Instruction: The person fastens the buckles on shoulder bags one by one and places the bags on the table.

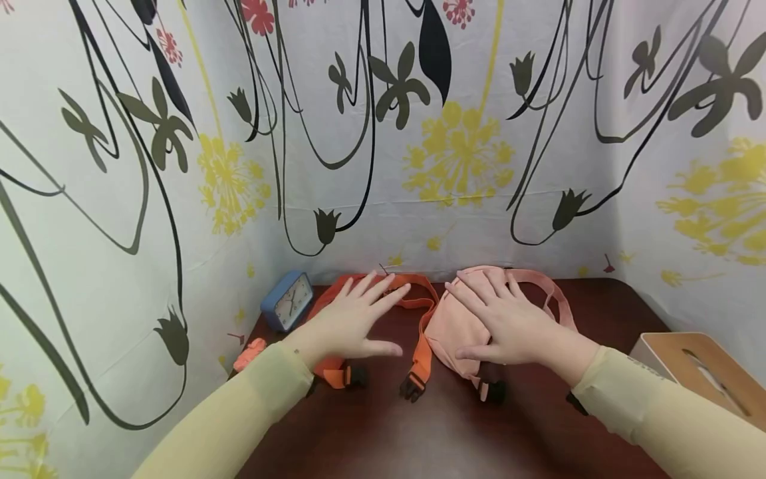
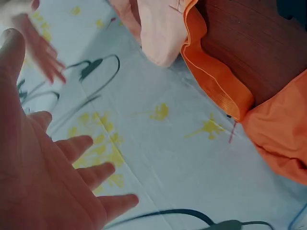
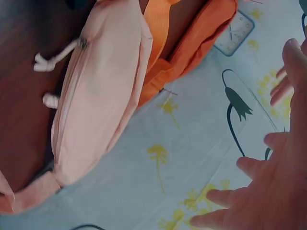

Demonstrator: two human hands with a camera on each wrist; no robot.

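The pink bag (image 3: 100,91) lies on the counter (image 1: 395,432). The right grip (image 1: 509,329), fingers spread and holding nothing, hovers near it; the left grip (image 1: 350,322), likewise released, hovers left of the pink bag, as lie the orange bag (image 2: 283,127) and clock (image 1: 293,303).

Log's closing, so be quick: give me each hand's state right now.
Left hand: open, holding nothing.
Right hand: open, holding nothing.
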